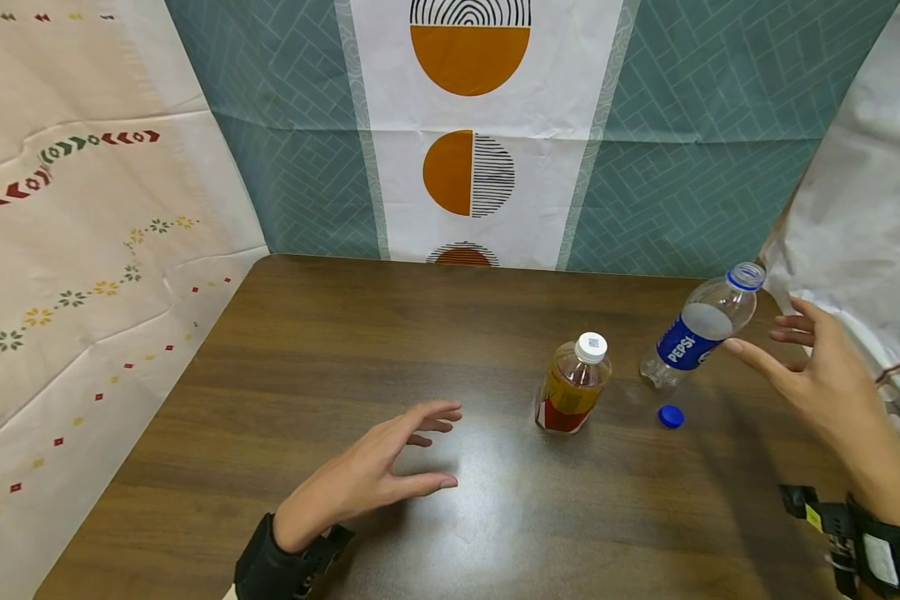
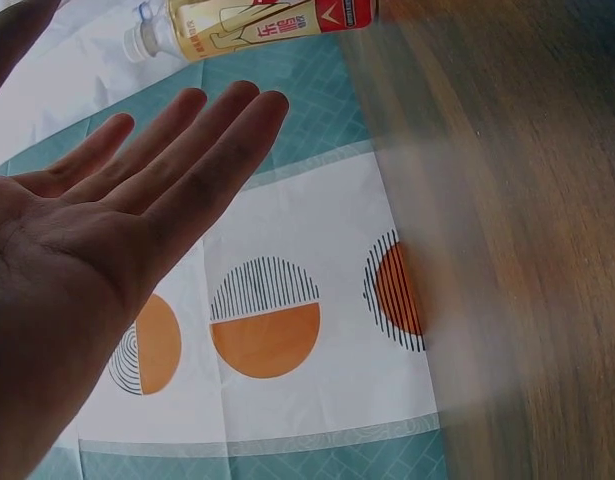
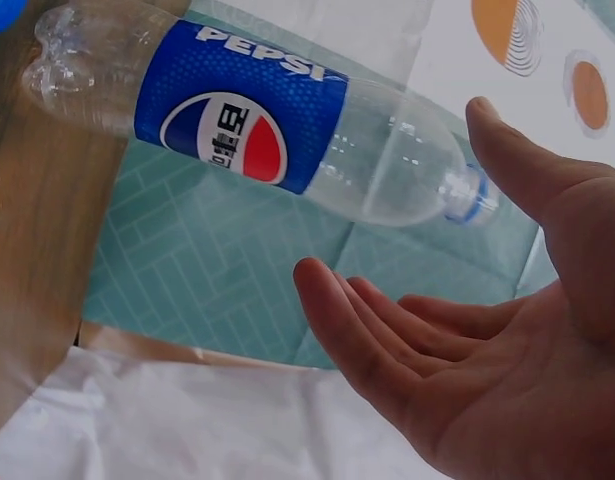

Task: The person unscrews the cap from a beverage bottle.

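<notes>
The right hand [image 1: 825, 375] is hovering with a wide grip, thumb and fingers parted and holding nothing, near the Pepsi bottle [image 1: 693, 333], which is standing uncapped on the right of the desk [image 1: 360, 333]. A blue cap [image 1: 671, 417] is lying just beside its base. The left hand [image 1: 371, 467] is showing a wide grip too, fingers extending, also holding nothing, while the white-capped bottle [image 1: 570, 392] is standing between the hands.

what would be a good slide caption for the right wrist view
The right hand near an uncapped Pepsi bottle, a blue cap peeking in at the corner, teal patterned cloth behind.
</notes>
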Demonstrator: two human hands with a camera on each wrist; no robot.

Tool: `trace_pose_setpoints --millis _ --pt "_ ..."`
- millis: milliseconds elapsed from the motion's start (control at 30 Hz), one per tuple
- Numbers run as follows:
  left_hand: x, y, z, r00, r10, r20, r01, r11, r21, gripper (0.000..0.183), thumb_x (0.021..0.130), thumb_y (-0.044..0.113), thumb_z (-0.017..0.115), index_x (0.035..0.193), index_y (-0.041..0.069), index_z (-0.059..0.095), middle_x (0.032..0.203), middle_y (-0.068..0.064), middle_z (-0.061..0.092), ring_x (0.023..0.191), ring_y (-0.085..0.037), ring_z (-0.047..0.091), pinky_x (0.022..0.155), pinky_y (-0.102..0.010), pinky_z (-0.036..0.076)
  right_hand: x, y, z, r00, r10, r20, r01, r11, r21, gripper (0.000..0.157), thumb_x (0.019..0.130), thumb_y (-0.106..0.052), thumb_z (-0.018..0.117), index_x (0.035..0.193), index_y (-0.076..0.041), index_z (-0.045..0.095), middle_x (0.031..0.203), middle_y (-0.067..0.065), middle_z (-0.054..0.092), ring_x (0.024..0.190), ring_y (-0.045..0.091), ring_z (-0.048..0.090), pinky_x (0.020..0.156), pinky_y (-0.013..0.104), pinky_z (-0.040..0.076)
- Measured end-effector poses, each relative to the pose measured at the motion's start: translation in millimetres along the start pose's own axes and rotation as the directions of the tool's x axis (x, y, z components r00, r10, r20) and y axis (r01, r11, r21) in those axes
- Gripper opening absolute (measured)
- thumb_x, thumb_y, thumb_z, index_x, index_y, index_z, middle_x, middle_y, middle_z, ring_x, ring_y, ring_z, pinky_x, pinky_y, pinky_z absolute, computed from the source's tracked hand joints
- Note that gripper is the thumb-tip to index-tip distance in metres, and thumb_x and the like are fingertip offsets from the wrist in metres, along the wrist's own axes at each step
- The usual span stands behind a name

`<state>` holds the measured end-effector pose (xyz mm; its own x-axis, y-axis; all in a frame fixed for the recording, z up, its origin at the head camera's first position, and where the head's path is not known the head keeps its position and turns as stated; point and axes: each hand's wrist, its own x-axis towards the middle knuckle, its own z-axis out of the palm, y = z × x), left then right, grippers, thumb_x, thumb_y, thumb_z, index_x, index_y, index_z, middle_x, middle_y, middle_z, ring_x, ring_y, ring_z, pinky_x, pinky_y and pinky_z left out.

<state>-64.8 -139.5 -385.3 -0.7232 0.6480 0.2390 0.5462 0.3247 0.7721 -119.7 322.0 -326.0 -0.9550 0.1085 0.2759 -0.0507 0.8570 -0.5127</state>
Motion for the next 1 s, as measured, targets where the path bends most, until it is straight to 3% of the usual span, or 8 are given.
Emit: trace_pose_setpoints --millis 167,233,300,567,633,767,900,1000 --pt "1.3 10.2 -2.7 1.000 0.011 -0.005 -0.011 1.000 0.000 0.067 0.087 0.025 0.068 0.143 0.016 0.032 0.137 -0.006 0.047 0.117 -0.018 0.049 0.088 -0.042 0.052 -8 -2 -5.9 0.999 0.019 -0.027 -0.020 1.000 -0.025 0.093 0.084 -0.034 0.070 0.145 0.012 0.017 0.123 0.042 0.044 0.100 0.055 0.048 0.066 0.032 0.055" --pt "2.1 17.6 -4.9 1.000 0.012 -0.011 -0.012 1.000 -0.007 0.066 0.086 0.020 0.070 0.142 0.013 0.034 0.136 -0.008 0.048 0.116 -0.019 0.050 0.087 -0.044 0.052 -11 -4 -8.8 0.999 0.013 -0.037 -0.014 1.000 -0.018 0.092 0.083 -0.033 0.071 0.144 0.012 0.019 0.122 0.042 0.045 0.097 0.054 0.049 0.056 0.008 0.044" --pt "2.9 24.7 -7.3 1.000 0.010 -0.015 -0.010 1.000 -0.012 0.066 0.085 0.015 0.071 0.140 0.011 0.035 0.135 -0.009 0.049 0.116 -0.019 0.051 0.087 -0.045 0.052 -13 -6 -11.1 0.999 0.006 -0.040 -0.007 1.000 -0.020 0.091 0.083 -0.032 0.071 0.144 0.013 0.020 0.121 0.042 0.045 0.096 0.053 0.049 0.052 0.001 0.035" --pt "3.7 34.0 -10.7 1.000 0.000 -0.010 0.000 1.000 -0.018 0.065 0.085 0.012 0.071 0.139 0.008 0.036 0.134 -0.010 0.050 0.116 -0.020 0.051 0.088 -0.046 0.051 -20 -16 -17.0 0.998 -0.041 -0.055 0.041 0.999 -0.004 0.089 0.081 -0.027 0.074 0.142 0.013 0.024 0.119 0.043 0.046 0.098 0.053 0.047 0.056 0.010 0.048" --pt "3.8 33.5 -10.5 1.000 0.002 -0.010 -0.002 1.000 -0.014 0.065 0.085 0.012 0.071 0.139 0.008 0.036 0.134 -0.010 0.050 0.116 -0.020 0.051 0.087 -0.046 0.051 -21 -17 -18.1 0.997 -0.055 -0.061 0.056 0.998 0.008 0.088 0.080 -0.025 0.075 0.142 0.013 0.026 0.118 0.042 0.047 0.098 0.052 0.047 0.050 -0.005 0.030" --pt "3.8 32.2 -10.2 1.000 0.009 -0.008 -0.009 1.000 -0.006 0.064 0.085 0.012 0.071 0.139 0.008 0.036 0.134 -0.011 0.050 0.115 -0.021 0.051 0.086 -0.046 0.052 -26 -21 -18.8 0.994 -0.091 -0.060 0.092 0.996 0.020 0.085 0.079 -0.021 0.076 0.140 0.014 0.028 0.115 0.042 0.048 0.093 0.053 0.049 0.050 -0.005 0.032" --pt "3.4 31.3 -9.6 1.000 0.006 -0.007 -0.006 1.000 -0.015 0.064 0.085 0.011 0.071 0.139 0.007 0.037 0.134 -0.011 0.050 0.115 -0.020 0.051 0.087 -0.046 0.052 -32 -26 -16.2 0.990 -0.120 -0.069 0.122 0.992 0.031 0.084 0.078 -0.018 0.078 0.141 0.011 0.030 0.116 0.039 0.050 0.086 0.029 0.059 0.054 -0.007 0.030" --pt "3.3 31.1 -8.7 1.000 0.008 -0.014 -0.008 1.000 -0.023 0.064 0.084 0.010 0.072 0.138 0.007 0.038 0.133 -0.010 0.050 0.115 -0.020 0.051 0.087 -0.046 0.052 -36 -31 -14.0 0.987 -0.145 -0.067 0.149 0.987 0.062 0.085 0.077 -0.015 0.078 0.142 0.009 0.030 0.117 0.038 0.050 0.089 0.028 0.058 0.057 -0.007 0.031"
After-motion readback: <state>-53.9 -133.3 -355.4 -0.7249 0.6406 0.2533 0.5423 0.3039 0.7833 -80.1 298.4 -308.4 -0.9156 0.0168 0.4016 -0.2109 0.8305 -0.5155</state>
